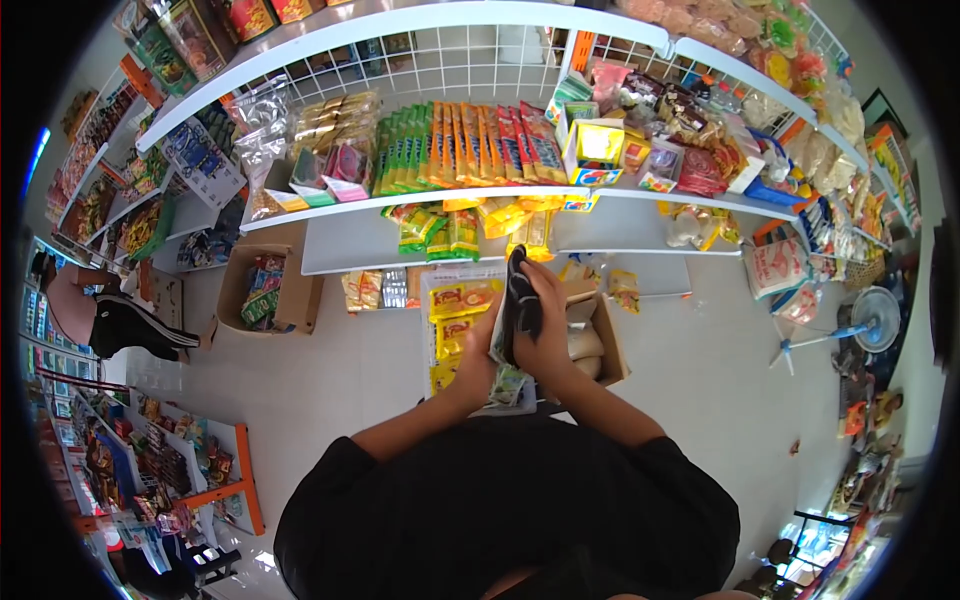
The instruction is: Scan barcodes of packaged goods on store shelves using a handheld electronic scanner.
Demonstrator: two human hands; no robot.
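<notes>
Between my two hands is a small stack of dark, shiny packets (523,304), held upright above a plastic container. My left hand (474,358) presses against its left side. My right hand (549,330) wraps the right side, with the fingers along the top. Just below and to the left, yellow printed packets (453,336) lie in the pale plastic container (427,352). Greenish sachets (510,390) show at its near end, partly hidden by my hands. Beside my right wrist, an open cardboard box (616,341) holds tan packs (585,343).
A white shelf (420,201) ahead carries rows of green, orange and red sachets (469,142). Yellow packs (532,232) sit on the shelf below. Another cardboard box (300,300) stands on the left floor. Farther left is a person (124,315); a fan (874,322) stands right.
</notes>
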